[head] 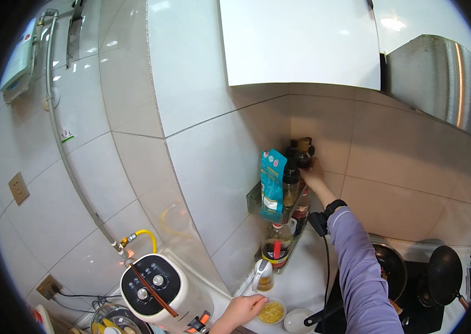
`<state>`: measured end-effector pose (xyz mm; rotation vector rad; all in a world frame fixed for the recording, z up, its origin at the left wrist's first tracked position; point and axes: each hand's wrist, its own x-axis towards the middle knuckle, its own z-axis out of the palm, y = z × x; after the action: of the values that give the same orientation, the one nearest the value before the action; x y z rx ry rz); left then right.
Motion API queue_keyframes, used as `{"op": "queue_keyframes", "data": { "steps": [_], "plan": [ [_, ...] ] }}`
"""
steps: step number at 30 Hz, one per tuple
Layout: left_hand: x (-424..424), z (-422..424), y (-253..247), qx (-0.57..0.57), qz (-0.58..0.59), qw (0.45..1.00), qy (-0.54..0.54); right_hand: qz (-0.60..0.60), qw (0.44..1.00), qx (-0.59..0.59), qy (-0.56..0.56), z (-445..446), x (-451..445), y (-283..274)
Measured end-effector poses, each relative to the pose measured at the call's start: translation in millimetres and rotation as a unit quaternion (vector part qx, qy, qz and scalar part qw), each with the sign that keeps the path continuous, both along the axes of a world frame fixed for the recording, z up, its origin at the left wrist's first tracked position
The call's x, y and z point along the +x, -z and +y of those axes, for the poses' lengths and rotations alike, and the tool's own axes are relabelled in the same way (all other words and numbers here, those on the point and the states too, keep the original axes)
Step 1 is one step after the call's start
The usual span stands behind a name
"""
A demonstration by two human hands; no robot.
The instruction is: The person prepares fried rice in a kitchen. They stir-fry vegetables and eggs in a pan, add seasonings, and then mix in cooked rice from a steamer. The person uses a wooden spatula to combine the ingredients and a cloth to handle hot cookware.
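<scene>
My right hand (314,169) reaches to the upper tier of a corner rack, its fingers against a dark bottle with a brown cap (303,154); part of the fingers is hidden. Beside that bottle stand other dark-capped bottles and a teal pouch (272,179). Near the counter's front, my left hand (246,309) is loosely curled at the edge of a white bowl of yellow shredded food (271,311); whether it holds something is unclear. An empty-looking white bowl (298,320) is to the right. Behind the left hand stands a lidded glass oil pot (264,276).
A white air fryer (189,296) carries brown chopsticks (154,290). Large bottles fill the rack's lower tier (279,269). At right, a frying pan (392,271) and a dark wok (445,275) are on the black cooktop (423,317). A cable hangs from my right wrist.
</scene>
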<state>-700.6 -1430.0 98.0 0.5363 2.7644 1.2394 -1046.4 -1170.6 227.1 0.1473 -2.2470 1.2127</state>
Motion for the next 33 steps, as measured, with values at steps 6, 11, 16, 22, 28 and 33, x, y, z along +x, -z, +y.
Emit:
{"op": "queue_keyframes", "data": {
  "steps": [6,11,16,22,28,33],
  "plan": [
    [-7.4,4.8,-18.4,0.024,0.060,0.998,-0.023,0.267,0.940,-0.188,-0.093,14.2,64.5,-43.9],
    [-34.4,36.2,-58.1,0.106,0.205,0.973,-0.009,0.203,0.973,0.016,-0.110,64.0,177.9,-54.6],
    [-62.9,101.7,-132.9,0.134,0.243,0.948,0.154,0.032,0.982,0.157,-0.102,113.6,300.0,-17.2],
    [-68.8,197.3,-135.4,0.042,0.277,0.889,0.362,-0.076,0.978,0.181,-0.072,165.1,393.2,18.6],
    [-65.3,270.1,-111.9,-0.014,0.215,0.880,0.423,-0.113,0.971,0.203,-0.063,219.9,433.2,41.1],
    [-77.9,309.2,-89.3,0.067,-0.198,0.849,0.485,-0.105,0.961,0.236,-0.094,260.4,437.0,60.9]
  ]
}}
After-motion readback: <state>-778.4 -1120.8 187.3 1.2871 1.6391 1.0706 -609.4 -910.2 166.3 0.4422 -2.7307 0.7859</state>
